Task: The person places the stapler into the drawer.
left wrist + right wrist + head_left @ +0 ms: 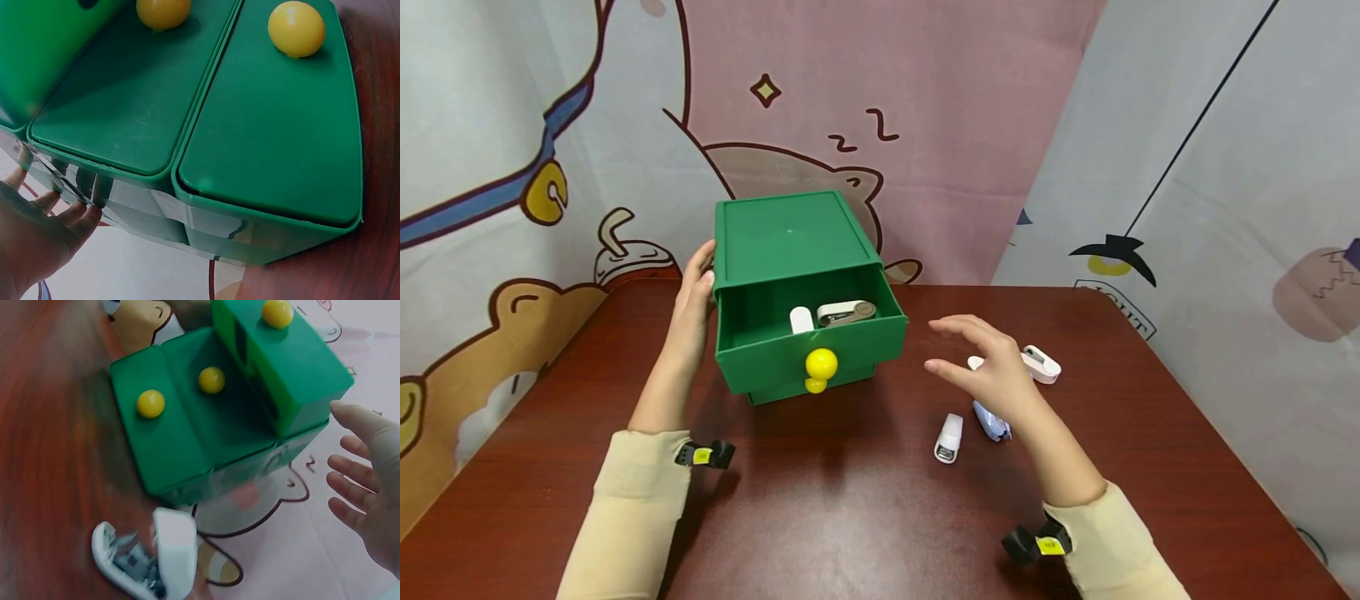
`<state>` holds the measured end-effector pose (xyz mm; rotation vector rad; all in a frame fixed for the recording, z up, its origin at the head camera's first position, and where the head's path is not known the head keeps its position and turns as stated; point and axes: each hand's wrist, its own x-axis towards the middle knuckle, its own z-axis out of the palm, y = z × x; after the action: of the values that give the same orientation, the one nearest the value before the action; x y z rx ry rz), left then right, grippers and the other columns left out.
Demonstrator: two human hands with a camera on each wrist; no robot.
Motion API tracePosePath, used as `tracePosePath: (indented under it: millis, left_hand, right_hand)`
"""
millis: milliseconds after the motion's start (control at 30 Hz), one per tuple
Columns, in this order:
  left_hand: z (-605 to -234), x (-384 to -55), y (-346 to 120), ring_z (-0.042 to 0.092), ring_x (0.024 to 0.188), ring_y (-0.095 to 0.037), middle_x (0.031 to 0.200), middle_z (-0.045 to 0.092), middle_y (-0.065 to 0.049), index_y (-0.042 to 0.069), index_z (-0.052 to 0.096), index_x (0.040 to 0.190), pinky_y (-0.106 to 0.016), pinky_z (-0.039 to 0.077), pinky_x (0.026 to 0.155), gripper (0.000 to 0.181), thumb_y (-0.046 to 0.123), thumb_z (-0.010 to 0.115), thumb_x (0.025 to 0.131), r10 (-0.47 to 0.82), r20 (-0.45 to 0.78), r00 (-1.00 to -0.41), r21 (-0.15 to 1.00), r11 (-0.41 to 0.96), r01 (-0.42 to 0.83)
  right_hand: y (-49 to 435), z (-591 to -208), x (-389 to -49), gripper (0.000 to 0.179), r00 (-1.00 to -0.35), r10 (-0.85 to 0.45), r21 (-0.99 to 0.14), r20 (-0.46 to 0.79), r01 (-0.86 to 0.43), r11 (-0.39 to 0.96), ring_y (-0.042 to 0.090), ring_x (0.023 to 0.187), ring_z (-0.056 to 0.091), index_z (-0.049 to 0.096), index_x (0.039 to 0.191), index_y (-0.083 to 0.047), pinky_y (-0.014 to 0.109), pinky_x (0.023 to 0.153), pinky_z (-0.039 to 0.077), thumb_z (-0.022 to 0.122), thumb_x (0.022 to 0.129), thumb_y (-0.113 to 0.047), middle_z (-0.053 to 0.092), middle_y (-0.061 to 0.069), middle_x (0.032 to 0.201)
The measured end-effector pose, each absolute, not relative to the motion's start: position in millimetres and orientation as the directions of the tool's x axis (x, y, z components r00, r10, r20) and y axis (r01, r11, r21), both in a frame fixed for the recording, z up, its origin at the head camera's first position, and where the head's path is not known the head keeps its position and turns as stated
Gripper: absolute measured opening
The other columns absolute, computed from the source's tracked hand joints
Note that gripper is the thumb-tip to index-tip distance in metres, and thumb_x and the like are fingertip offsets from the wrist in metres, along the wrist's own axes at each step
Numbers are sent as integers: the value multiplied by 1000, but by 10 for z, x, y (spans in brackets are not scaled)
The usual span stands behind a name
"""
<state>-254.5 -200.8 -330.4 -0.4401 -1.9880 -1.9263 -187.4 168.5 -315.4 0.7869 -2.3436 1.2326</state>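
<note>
A green drawer cabinet (793, 237) stands on the table with its top drawer (767, 360) pulled out; yellow ball knobs are on the fronts. My left hand (687, 321) rests against the cabinet's left side, its fingers extended along the wall in the left wrist view. Inside the drawer lie a small grey-and-white stapler (847, 312) and a rounded white piece (801, 320). My right hand (996, 371) hovers to the right of the drawer, thumb and fingers apart, nothing between them. Below the right hand in the right wrist view is a white stapler (175, 553) with spread arms.
On the table (850, 533), right of the cabinet, lie a small white item (949, 438) with a dark end and a blue item (992, 422). Another white stapler-like piece (1042, 365) sits behind my right hand. A printed curtain (955, 142) hangs behind the table.
</note>
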Motion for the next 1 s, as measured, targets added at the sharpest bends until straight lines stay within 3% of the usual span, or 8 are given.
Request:
tracePosePath:
  millis: [133, 333, 800, 1000]
  left_hand:
    - [-3303, -2547, -2009, 25, 134, -25, 154, 21, -6, 17, 23, 153, -53, 17, 104, 59, 34, 34, 98, -11, 444, -896, 896, 35, 444]
    - [-3301, -2542, -2008, 26, 134, -26, 154, 22, -7, 17, 23, 153, -52, 18, 104, 59, 34, 35, 97, -13, 448, -894, 894, 29, 447]
    - [-3312, -2546, -2000, 26, 134, -25, 153, 22, -7, 16, 24, 153, -56, 15, 105, 59, 35, 35, 97, -16, 453, -891, 891, 32, 453]
    - [-3317, -2552, -2003, 27, 133, -25, 153, 23, -7, 16, 24, 153, -55, 16, 105, 59, 35, 35, 97, -18, 449, -893, 893, 37, 448]
  right_hand:
    - [1734, -3213, -1852, 41, -802, -320, -642, 504, -596, 483, 26, 106, 55, 65, 116, -1, 38, 90, 40, 78, 76, 0, 63, 12, 114]
    - [1892, -3473, -1979, 45, -823, -341, -650, 454, -567, 505, 17, 105, 53, 65, 119, -12, 38, 89, 40, 81, 77, -12, 62, 1, 118]
    - [2118, -3827, -2030, 46, -771, -485, -614, 412, -628, 477, 14, 98, 57, 65, 119, -15, 37, 84, 46, 82, 76, -20, 62, -4, 114]
    - [2195, -3918, -2043, 48, -746, -537, -614, 395, -649, 450, 26, 97, 59, 65, 120, -13, 42, 83, 47, 82, 76, -20, 63, -3, 112]
